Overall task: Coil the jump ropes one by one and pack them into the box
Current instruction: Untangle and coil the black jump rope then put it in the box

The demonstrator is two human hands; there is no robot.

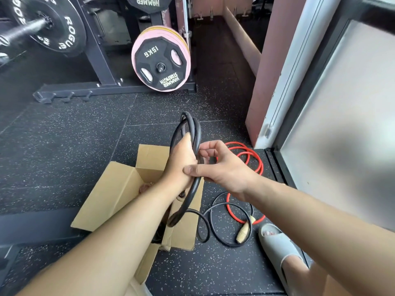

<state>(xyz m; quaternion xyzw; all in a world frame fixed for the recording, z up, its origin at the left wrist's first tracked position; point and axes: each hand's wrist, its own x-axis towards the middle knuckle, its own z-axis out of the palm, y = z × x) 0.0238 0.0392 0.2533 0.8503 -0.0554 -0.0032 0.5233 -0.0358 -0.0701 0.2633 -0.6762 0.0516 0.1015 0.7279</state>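
A black jump rope [193, 133] is partly coiled in loops that stand up above the open cardboard box [111, 189]. My left hand [181, 159] grips the coil from the left. My right hand [220, 165] pinches the same coil from the right, thumb across the left wrist. The rope's loose tail [213, 223] trails down onto the floor and ends in a wooden handle [243, 231]. A red jump rope [254, 159] lies in loose loops on the floor behind my right hand. Something dark lies inside the box, mostly hidden by my left forearm.
A foot in a grey slide sandal [277, 246] stands at the lower right. A weight rack with a 15 kg plate [161, 63] stands behind, a barbell plate [51, 24] at the upper left. A pink wall [267, 82] and glass door [342, 124] close off the right.
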